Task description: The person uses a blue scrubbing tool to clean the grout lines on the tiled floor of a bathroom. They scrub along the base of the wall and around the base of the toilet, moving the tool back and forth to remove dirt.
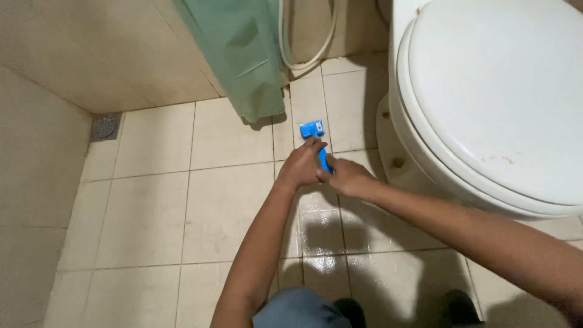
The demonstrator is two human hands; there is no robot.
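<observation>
Blue brush (pixel 316 136), a small one with a handle, is held by both hands near the middle of the tiled floor (pixel 146 206), its head pressed down on a tile just beyond the fingers. The left hand (pixel 300 165) is curled over the handle from the left, and the right hand (pixel 346 177) is closed round the handle's near end from the right; the two hands are touching each other. Both forearms are stretched out from the near edge of the scene. Wet, glossy tiles are seen just near of the hands. To the right, a white toilet (pixel 486 103) with its lid shut is seen, its base standing just beside the brush. Farther off, a green curtain (pixel 243 54) is hung down to the floor, and a pale hose (pixel 303 61) is looped against the wall to the right of it. A round metal drain (pixel 104 126) is set in the far left corner, well apart from the hands.
</observation>
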